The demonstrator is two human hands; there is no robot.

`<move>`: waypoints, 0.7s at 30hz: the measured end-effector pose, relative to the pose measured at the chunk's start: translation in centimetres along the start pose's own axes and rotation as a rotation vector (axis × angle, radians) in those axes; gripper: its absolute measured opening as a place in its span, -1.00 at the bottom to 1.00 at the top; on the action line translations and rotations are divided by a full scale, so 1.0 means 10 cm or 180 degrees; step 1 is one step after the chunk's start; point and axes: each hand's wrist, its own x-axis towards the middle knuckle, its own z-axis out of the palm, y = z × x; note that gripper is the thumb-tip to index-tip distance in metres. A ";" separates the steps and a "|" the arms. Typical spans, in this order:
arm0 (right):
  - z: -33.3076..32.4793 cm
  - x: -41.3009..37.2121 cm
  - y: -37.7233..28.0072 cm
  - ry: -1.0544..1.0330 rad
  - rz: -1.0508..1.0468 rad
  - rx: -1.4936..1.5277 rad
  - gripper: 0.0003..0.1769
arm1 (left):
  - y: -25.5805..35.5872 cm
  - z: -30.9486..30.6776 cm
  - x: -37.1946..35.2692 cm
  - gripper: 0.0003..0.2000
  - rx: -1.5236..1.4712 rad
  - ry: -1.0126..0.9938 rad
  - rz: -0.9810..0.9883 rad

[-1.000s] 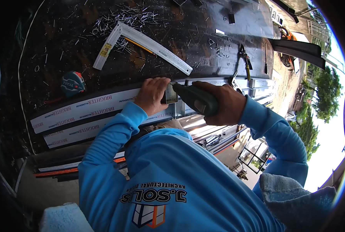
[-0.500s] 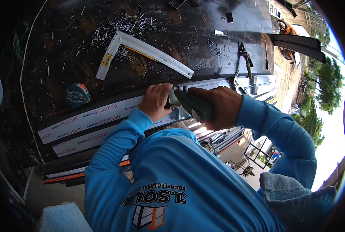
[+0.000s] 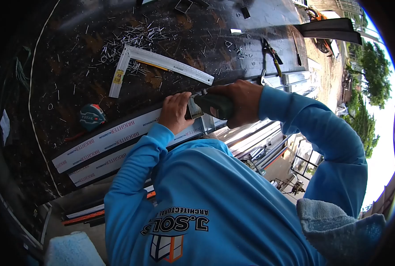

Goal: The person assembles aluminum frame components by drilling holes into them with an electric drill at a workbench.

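Observation:
My right hand (image 3: 242, 102) is wrapped round a dark green power tool (image 3: 219, 105), which looks like a drill; its working end is hidden. Beside its front, my left hand (image 3: 174, 113) grips a small square metal piece (image 3: 194, 109) with thumb and fingers, on top of the aluminium profiles. The profiles (image 3: 104, 138) lie side by side along the table edge, wrapped in white printed film. Just beyond my hands, a silver try square (image 3: 171, 65) rests on the table. To the left sits a green and black tape measure (image 3: 92, 116).
Loose rivets (image 3: 131, 44) are heaped on the dark table (image 3: 73, 26). Snips or pliers (image 3: 273, 57) lie at the right, near a long dark strip (image 3: 330, 30) jutting past the table end. More profiles (image 3: 268, 155) are stacked below the edge.
The view has shifted, so the table things appear further left and slightly lower. Both hands stay at the metal piece, and the power tool is still held against or close to it.

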 end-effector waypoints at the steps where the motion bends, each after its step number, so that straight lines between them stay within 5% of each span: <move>1: 0.00 0.00 0.01 -0.0021 0.0060 -0.0088 -0.29 | 0.01 0.00 0.01 -0.12 0.0012 0.0044 0.0004; 2: 0.14 0.09 0.14 -0.0020 -0.0003 0.0034 -0.11 | 0.01 0.01 0.01 -0.12 0.0013 -0.0005 0.0079; 8: 0.04 0.13 0.05 -0.0352 0.0838 0.0617 -0.11 | 0.00 0.08 0.01 -0.16 0.0183 0.0136 0.0099; 15: -0.06 -0.90 0.38 0.0723 0.0136 0.1673 -0.03 | 0.05 0.07 0.02 -0.14 0.0264 -0.0011 -0.0012; 21: 0.24 -1.38 0.76 0.1097 -0.0290 0.1473 0.02 | 0.43 0.22 -0.07 -0.29 0.0373 0.0801 -0.0074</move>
